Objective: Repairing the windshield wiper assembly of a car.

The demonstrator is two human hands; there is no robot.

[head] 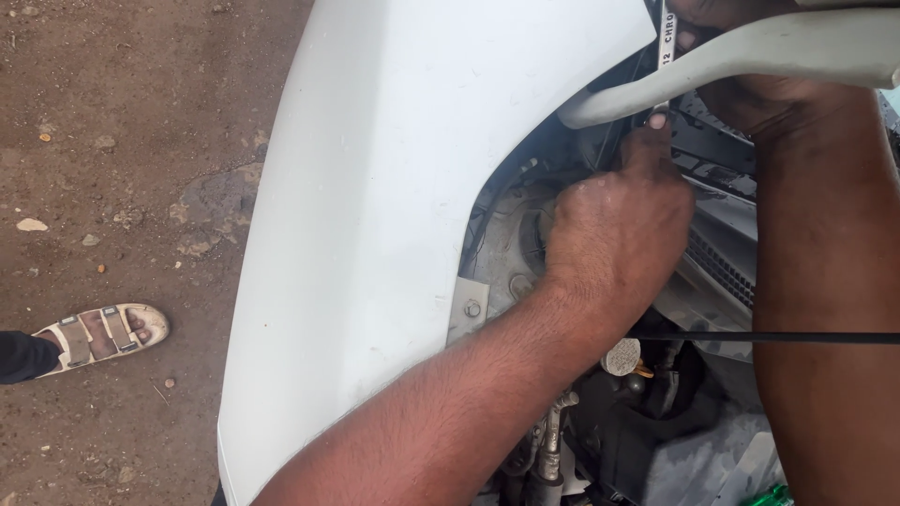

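Just inside the white fender (375, 187), the left hand (619, 234) closes around the spanner (666, 37); the right hand (750, 94) steadies its upper shank. Stiff, slippery steel, probably best gripped mid-shank

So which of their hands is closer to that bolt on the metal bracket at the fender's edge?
Left. The left hand is curled just up and right of the bolt. The right hand is farther, up by the wrench at the top.
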